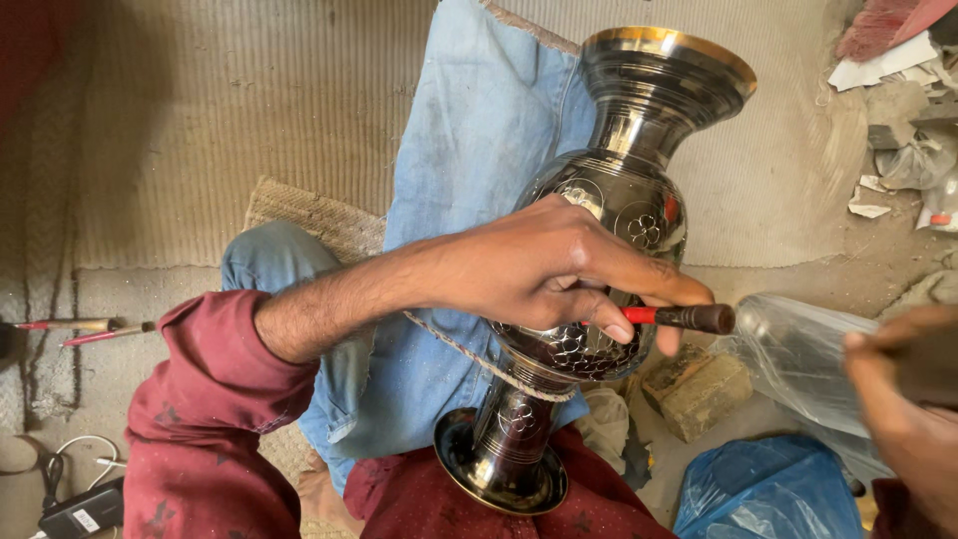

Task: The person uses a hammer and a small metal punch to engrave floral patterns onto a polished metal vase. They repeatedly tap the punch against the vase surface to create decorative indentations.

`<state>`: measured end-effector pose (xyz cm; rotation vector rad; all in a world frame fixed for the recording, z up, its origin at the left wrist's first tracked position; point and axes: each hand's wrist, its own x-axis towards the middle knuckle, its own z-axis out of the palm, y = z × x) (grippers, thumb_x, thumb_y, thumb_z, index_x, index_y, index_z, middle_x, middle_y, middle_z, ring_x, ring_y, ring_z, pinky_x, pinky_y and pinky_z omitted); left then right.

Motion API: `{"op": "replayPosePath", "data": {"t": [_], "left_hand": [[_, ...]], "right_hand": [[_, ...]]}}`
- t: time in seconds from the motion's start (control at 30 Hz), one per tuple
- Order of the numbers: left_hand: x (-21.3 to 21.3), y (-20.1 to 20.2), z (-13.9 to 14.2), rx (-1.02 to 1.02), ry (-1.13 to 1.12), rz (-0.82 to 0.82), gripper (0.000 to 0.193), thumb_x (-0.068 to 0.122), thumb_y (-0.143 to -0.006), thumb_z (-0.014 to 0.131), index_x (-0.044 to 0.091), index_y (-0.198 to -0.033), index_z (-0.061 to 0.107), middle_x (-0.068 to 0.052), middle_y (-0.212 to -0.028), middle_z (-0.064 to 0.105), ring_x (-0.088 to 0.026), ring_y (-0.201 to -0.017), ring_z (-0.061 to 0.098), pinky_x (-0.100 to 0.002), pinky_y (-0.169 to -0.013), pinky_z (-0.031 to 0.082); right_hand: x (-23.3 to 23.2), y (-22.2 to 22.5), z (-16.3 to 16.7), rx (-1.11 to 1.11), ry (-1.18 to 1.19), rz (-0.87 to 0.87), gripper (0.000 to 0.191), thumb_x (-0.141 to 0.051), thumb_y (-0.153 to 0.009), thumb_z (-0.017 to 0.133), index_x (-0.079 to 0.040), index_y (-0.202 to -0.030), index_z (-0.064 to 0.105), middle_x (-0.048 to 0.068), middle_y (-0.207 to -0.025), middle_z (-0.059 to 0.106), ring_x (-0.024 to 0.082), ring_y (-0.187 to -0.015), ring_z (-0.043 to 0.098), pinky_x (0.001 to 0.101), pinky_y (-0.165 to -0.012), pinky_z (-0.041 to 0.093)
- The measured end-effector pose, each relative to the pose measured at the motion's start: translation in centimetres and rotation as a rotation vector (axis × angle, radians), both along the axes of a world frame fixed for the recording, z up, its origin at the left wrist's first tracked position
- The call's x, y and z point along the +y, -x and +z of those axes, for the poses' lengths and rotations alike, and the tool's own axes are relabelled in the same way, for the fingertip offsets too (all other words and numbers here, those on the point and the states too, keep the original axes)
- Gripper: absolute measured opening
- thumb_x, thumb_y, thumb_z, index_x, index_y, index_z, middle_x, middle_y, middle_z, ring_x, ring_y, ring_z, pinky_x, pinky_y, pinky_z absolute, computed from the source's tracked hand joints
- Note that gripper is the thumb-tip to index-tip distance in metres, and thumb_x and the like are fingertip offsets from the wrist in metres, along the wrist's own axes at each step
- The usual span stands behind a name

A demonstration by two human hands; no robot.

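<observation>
— Where's the vase?

— Lying tilted across your lap on the blue cloth, foot toward you, gold-rimmed mouth away. Your left hand rests over its belly.

— And that hand's grip?

— Fingers curled tight round a tool with a red shaft and dark end, pressed against the engraved flowers.

— Your right hand?

— Blurred at the edge, well right of the vase. It seems closed on something dark; I cannot tell what.

— Around them?

— A block just under the left hand, clear plastic beside the right, a blue bag below. Two more tools lie far left of your sleeve.
</observation>
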<state>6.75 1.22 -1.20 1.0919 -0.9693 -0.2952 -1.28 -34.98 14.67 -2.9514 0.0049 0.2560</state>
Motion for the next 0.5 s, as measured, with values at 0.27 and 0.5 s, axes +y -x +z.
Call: {"op": "replayPosePath", "data": {"t": [0.27,0.5], "left_hand": [[-0.1,2.4,0.5,0.136,-0.083,0.283,0.052,0.023,-0.098,0.074,0.017,-0.148,0.058,0.006,-0.118,0.079,-0.007,-0.091,0.078,-0.027,-0.075,0.061],[-0.5,5.1,1.1,0.493,-0.048,0.457,0.053,0.01,-0.098,0.074,0.014,-0.147,0.056,0.002,-0.12,0.08,0.0,-0.05,0.046,-0.018,-0.045,0.041]], "right_hand": [[-7.7,-3.0,-2.8,0.347,-0.119,-0.065,0.023,-0.002,-0.11,0.079,0.0,-0.101,0.058,0.016,-0.088,0.058,0.022,-0.077,0.06,0.0349,-0.075,0.053],[-4.4,-11.8,-2.6,0.365,0.029,0.35,0.079,0.003,-0.068,0.073,-0.003,-0.144,0.057,0.011,-0.094,0.067,0.019,-0.074,0.068,0.0322,-0.071,0.056]]}}
